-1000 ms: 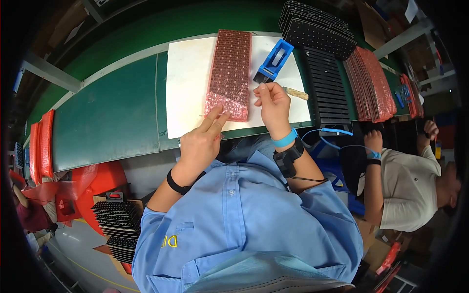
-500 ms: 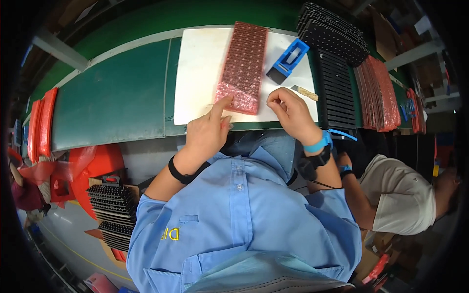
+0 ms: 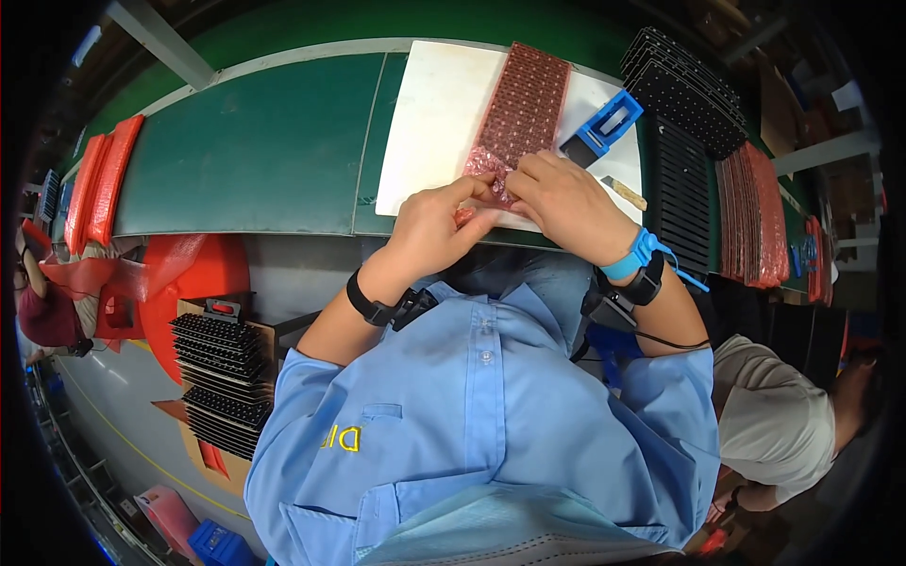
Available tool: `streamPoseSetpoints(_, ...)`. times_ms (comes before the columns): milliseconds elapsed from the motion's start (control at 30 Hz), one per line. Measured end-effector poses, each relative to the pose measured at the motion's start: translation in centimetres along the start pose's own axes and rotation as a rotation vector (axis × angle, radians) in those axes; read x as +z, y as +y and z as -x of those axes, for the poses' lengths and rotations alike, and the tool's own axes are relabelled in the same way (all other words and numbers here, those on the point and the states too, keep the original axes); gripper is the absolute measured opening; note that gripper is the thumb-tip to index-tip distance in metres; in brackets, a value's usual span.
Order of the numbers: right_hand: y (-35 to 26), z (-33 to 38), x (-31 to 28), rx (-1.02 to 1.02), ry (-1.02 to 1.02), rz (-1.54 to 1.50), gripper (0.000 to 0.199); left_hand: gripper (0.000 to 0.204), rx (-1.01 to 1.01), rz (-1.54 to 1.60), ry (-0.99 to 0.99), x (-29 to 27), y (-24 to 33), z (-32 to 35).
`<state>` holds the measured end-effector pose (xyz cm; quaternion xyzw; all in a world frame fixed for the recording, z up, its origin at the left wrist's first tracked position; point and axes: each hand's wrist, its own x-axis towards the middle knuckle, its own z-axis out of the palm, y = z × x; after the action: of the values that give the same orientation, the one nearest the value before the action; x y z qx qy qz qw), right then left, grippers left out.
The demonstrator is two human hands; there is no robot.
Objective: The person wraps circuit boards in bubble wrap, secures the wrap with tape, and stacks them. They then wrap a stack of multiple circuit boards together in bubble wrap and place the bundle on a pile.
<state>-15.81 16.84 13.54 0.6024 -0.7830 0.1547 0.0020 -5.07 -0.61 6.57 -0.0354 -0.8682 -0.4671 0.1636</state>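
Note:
A pink bubble-wrap bag [image 3: 524,104] with a dark flat panel inside lies lengthwise on a white board [image 3: 434,104]. Its near end is bunched up between my hands. My left hand [image 3: 439,222] pinches the crumpled end from the left, thumb and forefinger together. From the right, my right hand [image 3: 571,206] closes on the same end, its fingertips curled and partly hidden. A blue tape dispenser [image 3: 604,127] stands just right of the bag. Nearer me, beside my right hand, is a small knife [image 3: 625,191] with a pale wrapped handle.
Black slotted panels [image 3: 681,184] and a stack of black perforated panels [image 3: 684,94] sit at the right. Beyond them stand pink-wrapped packages [image 3: 752,217]. More red-wrapped packages [image 3: 104,184] stand on the green bench's far left. A person in a light shirt [image 3: 779,406] is at lower right.
My right hand has come left and down onto the bag's near end. My left hand has gone from pointing at the bag to pinching it. That end is now crumpled.

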Motion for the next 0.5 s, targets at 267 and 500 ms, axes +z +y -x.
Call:
streamPoseSetpoints(267,1.6,-0.6,0.0,0.009,-0.05,-0.069,0.016,0.028,-0.012,0.004,0.055,0.6,0.0,0.1)
streamPoseSetpoints(500,2.8,-2.9,-2.5,-0.016,-0.276,-0.014,0.014,0.045,-0.079,-0.046,0.023,0.0,0.9,0.3)
